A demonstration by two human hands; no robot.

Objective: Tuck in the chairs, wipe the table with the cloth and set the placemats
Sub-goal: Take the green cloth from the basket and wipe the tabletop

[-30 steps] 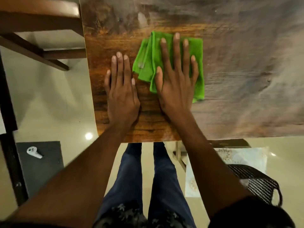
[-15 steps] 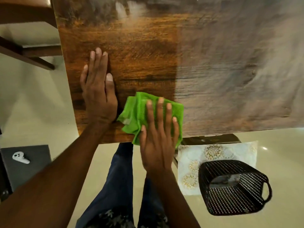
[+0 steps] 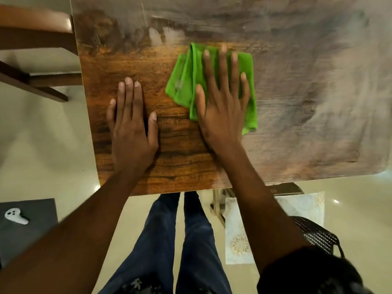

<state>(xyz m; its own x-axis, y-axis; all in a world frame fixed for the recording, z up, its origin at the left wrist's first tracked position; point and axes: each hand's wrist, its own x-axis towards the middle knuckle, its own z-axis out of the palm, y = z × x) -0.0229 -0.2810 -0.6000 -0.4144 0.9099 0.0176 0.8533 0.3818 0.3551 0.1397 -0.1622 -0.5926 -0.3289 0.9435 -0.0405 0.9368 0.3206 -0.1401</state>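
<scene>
Pressing flat on the folded green cloth (image 3: 214,81), the right hand (image 3: 222,102) has its fingers straight and spread wide, so the whole palm bears the cloth against the tabletop (image 3: 307,102) for wiping. The cloth lies toward twelve o'clock from the near edge, with its folds bunched at nine o'clock of the hand. The left hand (image 3: 131,124) rests flat and open on the bare wood at nine o'clock of the cloth, holding nothing; I judge it props the leaning body. The wood around the hands looks darker and richer than the greyish sheen at three o'clock, probably ground not yet wiped. A chair (image 3: 36,49) stands at ten o'clock beside the table corner. On the floor at five o'clock lies a patterned placemat (image 3: 237,240), partly under a black mesh basket (image 3: 318,236), so the mats are not yet set.

Half a second ago the cloth sat at the near edge; now it has been pushed away toward twelve o'clock. The left hand has stayed planted.
</scene>
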